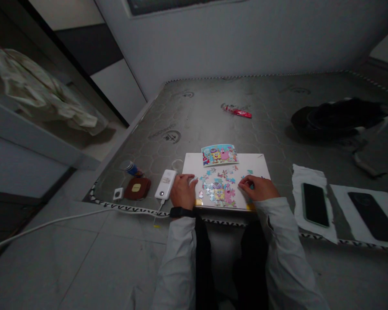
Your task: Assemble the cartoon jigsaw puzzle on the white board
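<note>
A partly assembled cartoon jigsaw puzzle [219, 191] lies in scattered clusters on a white board [194, 165], and a printed picture card [220, 155] leans over the board's far edge. My left hand [183, 191] rests on the board's left side, fingers flat, holding nothing I can see. My right hand [256, 188] sits at the board's right side, its fingertips over a teal jigsaw piece [251, 186]. Whether those fingers grip the piece is hidden. A white power bank [165, 184] lies just left of my left hand.
The board sits on a bare grey mattress [207, 125]. A brown pouch [137, 188], white plug [118, 193], and small can [129, 168] lie left. Two phones [315, 204] [373, 216] rest on white cloths right. A red wrapper [236, 111] and dark cloth [338, 118] lie farther back.
</note>
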Action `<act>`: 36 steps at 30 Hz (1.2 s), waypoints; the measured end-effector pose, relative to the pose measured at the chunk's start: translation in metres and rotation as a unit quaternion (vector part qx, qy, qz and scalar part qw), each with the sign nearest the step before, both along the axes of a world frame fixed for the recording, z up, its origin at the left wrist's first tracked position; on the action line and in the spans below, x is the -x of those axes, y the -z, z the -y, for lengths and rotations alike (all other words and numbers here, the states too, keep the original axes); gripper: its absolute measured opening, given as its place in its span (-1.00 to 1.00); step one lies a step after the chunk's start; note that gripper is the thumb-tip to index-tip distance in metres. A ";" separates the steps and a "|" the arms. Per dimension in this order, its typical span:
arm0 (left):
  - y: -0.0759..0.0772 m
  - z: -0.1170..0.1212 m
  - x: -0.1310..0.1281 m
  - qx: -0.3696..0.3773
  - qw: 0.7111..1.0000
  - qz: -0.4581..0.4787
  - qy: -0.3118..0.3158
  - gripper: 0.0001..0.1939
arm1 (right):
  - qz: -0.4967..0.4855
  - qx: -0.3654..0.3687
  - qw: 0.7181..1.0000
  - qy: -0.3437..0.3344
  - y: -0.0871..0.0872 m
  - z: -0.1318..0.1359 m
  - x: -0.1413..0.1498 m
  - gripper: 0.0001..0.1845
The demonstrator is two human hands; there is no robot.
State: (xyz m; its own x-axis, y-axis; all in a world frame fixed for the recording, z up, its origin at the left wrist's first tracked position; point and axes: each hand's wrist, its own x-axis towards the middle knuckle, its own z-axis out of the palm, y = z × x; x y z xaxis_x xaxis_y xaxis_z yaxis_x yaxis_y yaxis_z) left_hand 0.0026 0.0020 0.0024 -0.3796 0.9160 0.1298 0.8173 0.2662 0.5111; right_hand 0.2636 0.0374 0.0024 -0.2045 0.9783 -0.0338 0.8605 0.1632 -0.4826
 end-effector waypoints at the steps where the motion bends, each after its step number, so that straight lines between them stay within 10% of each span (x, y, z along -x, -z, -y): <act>1: -0.001 0.000 0.000 0.007 1.000 -0.003 0.000 -0.82 | -0.001 0.001 1.000 -0.002 0.000 0.000 0.000 -0.85; 26: -0.022 0.003 0.006 0.043 0.993 0.074 0.081 -0.90 | -0.016 0.008 1.000 0.005 -0.006 0.002 0.005 -0.88; 36: -0.034 0.018 -0.003 0.203 0.953 0.160 0.158 -0.75 | -0.022 0.030 0.996 -0.087 -0.012 0.012 0.058 -0.92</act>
